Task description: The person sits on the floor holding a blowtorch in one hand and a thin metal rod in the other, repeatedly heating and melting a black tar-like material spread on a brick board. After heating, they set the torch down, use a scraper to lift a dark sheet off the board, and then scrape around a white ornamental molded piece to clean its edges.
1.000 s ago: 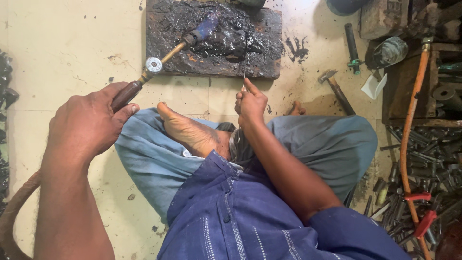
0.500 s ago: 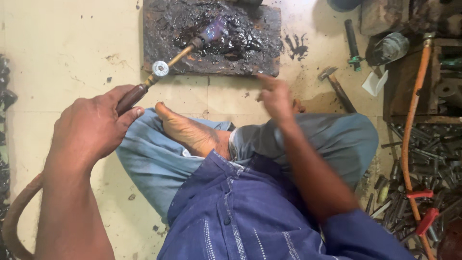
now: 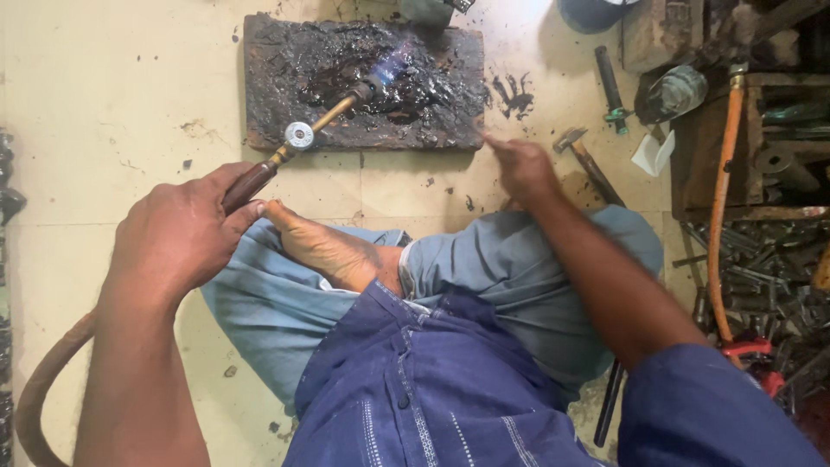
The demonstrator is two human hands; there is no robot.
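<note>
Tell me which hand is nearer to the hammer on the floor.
Right. The right hand is just left of the hammer, close to its head. The left hand grips the torch far off to the left.

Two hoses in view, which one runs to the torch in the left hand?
The brown hose at lower left, curving up under the left hand gripping the torch. The orange hose lies far right, beside the scrap metal.

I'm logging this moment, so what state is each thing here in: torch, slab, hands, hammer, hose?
Torch: lit, bluish flame at its tip over the slab.
Slab: flat on the floor, coated in glistening black residue.
Left hand: closed around the torch's wooden handle.
Right hand: holds nothing, finger at the slab's corner.
Hammer: lying unused on the floor.
Orange hose: slack, trailing past metal scrap.
</note>
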